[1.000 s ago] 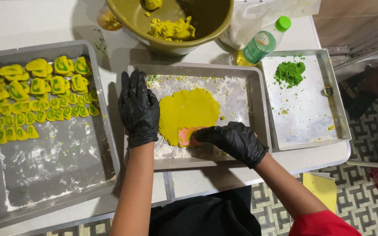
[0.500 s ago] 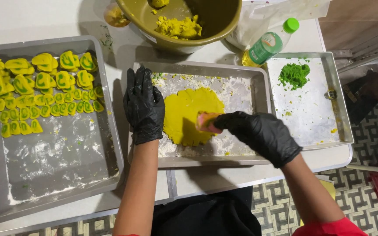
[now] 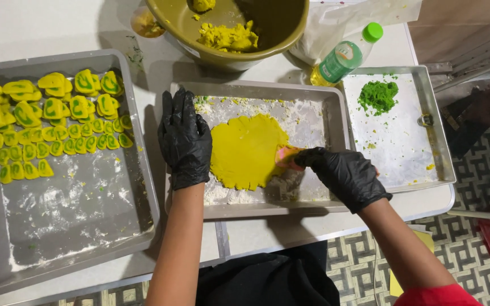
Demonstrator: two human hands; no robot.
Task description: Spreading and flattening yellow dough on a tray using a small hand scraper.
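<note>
A flat sheet of yellow dough (image 3: 248, 150) lies in the floured middle tray (image 3: 336, 113). My left hand (image 3: 184, 139), in a black glove, rests flat on the tray at the dough's left edge, fingers spread. My right hand (image 3: 344, 175), also gloved in black, is closed on a small pink tool (image 3: 286, 157) that touches the dough's right edge.
The left tray (image 3: 58, 226) holds several yellow-and-green shaped pieces (image 3: 52, 119). The right tray (image 3: 438, 147) holds a lump of green dough (image 3: 377, 95). An olive bowl (image 3: 267, 39) with yellow dough scraps and a green-capped bottle (image 3: 344, 56) stand at the back. The table edge is near my body.
My right hand has carried the pink tool from the dough's lower edge up to its right edge. The left hand has stayed flat on the tray.
</note>
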